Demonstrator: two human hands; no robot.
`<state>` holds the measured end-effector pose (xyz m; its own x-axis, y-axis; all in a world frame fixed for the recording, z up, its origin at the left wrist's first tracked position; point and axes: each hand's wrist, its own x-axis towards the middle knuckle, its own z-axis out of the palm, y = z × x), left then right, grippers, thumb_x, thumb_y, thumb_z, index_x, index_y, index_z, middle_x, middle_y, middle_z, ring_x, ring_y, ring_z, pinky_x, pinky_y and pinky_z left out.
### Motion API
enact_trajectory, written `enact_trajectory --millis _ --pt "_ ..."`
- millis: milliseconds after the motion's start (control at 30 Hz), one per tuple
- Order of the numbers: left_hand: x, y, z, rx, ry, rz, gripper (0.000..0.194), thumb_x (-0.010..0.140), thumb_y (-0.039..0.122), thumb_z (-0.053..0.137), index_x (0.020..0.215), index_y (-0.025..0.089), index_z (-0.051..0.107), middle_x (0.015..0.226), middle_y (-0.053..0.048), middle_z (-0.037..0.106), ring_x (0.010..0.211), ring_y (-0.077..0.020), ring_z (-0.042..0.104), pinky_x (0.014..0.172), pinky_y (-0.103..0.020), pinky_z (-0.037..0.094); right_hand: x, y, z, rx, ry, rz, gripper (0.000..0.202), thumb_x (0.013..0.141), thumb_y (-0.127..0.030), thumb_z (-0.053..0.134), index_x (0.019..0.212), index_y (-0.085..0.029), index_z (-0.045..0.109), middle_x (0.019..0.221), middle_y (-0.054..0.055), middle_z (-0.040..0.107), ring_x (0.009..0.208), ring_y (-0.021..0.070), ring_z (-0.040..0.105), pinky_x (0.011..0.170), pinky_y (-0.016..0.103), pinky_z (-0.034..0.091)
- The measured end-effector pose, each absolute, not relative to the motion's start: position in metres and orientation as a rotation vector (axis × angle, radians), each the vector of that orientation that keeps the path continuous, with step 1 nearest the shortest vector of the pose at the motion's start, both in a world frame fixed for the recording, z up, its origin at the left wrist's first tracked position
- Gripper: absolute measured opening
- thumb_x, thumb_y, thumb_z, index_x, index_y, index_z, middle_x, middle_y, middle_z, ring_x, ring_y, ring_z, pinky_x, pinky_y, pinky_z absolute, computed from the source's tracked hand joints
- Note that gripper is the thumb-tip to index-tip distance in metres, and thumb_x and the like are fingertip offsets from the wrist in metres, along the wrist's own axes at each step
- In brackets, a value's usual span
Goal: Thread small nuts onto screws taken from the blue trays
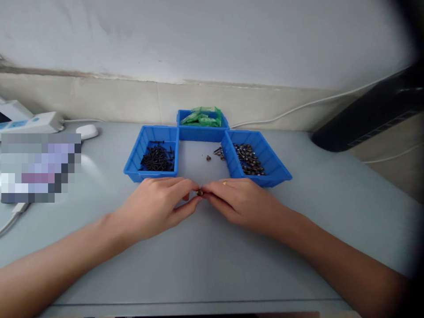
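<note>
My left hand (162,201) and my right hand (240,198) meet over the middle of the table, fingertips pinched from both sides on one small round metal piece (199,192). A ring shows on a finger of my right hand. Behind my left hand is a blue bin (132,154) of black screws (158,157). Another blue bin (276,165), behind my right hand, holds shiny metal fittings (250,159). A similar loose piece (208,158) lies on the table between the bins, and a few more (219,152) lie against the right bin.
At the back, a third blue bin (203,134) holds green plastic packets (202,117). On the left are a power strip (43,121), a white case (87,131) and a blurred-out device (39,168). A black cylindrical object (357,115) stands at the right by the wall.
</note>
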<state>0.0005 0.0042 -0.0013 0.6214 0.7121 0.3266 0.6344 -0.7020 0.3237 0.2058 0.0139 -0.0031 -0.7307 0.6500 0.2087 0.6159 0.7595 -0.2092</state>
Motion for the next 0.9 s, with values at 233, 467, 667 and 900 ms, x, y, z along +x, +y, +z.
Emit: enact_trajectory --millis 233,467,667,900 --pt "0.0007 0.0045 -0.0016 2.671 1.084 0.672 0.014 0.086 0.027 0.05 0.087 0.017 0.06 0.067 0.002 0.06 0.057 -0.0103 0.056 0.052 -0.021 0.041 0.2046 0.0134 -0.0031 -0.989 -2.728 0.262 0.016 0.088 -0.015 0.046 0.093 -0.013 0.062 0.081 0.006 0.068 0.072 0.0178 0.064 0.064 0.027 0.046" --pt "0.0021 0.0049 -0.0009 2.674 1.176 0.532 0.014 0.084 0.025 0.049 0.087 0.017 0.06 0.064 0.002 0.059 0.056 -0.0113 0.056 0.053 -0.021 0.04 0.2063 0.0133 -0.0017 -0.978 -2.672 0.179 0.018 0.09 -0.023 0.044 0.09 -0.016 0.061 0.076 0.004 0.067 0.068 0.0167 0.063 0.062 0.027 0.044" --pt "0.0024 0.0064 -0.0012 2.662 1.212 0.392 0.014 0.085 0.026 0.046 0.082 0.018 0.058 0.065 0.002 0.058 0.06 -0.0127 0.058 0.055 -0.023 0.039 0.2074 0.0127 -0.0021 -0.939 -2.647 0.122 0.017 0.089 -0.023 0.045 0.089 -0.017 0.061 0.076 0.003 0.067 0.067 0.0166 0.063 0.061 0.026 0.043" --pt "0.0026 0.0051 0.0004 2.652 1.224 0.354 0.015 0.085 0.026 0.046 0.078 0.018 0.057 0.064 0.002 0.057 0.059 -0.0124 0.056 0.054 -0.023 0.038 0.2077 0.014 -0.0013 -0.924 -2.665 0.11 0.016 0.089 -0.023 0.047 0.088 -0.017 0.061 0.073 0.002 0.067 0.066 0.016 0.062 0.06 0.026 0.042"
